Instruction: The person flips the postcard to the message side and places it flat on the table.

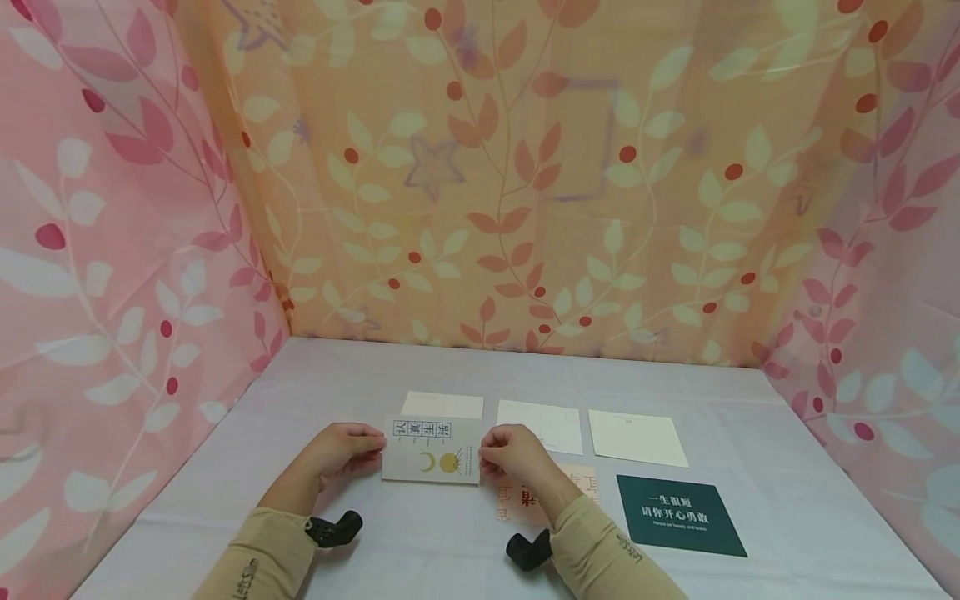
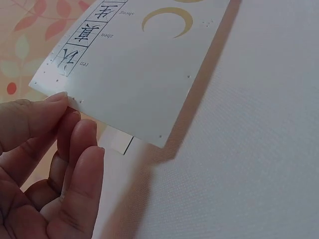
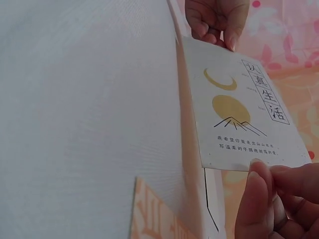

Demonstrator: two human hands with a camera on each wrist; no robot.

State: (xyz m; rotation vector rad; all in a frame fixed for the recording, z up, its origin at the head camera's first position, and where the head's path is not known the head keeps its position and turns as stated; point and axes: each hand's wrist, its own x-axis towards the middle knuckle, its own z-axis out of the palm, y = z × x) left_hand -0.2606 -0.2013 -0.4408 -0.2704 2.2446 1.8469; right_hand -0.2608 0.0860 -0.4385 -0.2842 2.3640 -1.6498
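A white postcard (image 1: 420, 454) printed with black characters, a yellow moon and a sun is held up off the table between both hands. My left hand (image 1: 347, 450) pinches its left edge with thumb and fingers; the left wrist view shows that grip near a corner of the postcard (image 2: 129, 84). On the opposite edge my right hand (image 1: 521, 454) pinches the card, as the right wrist view also shows with the fingers (image 3: 259, 194) at its border. Under the right hand and forearm lies a peach card (image 1: 581, 483) with orange and red characters, partly hidden.
Behind the held postcard lie three cream cards in a row: left (image 1: 442, 405), middle (image 1: 540, 425) and right (image 1: 637, 437). A dark green card (image 1: 678, 515) with white writing lies at the right. Patterned curtains (image 1: 480, 167) enclose the white table (image 1: 337, 367).
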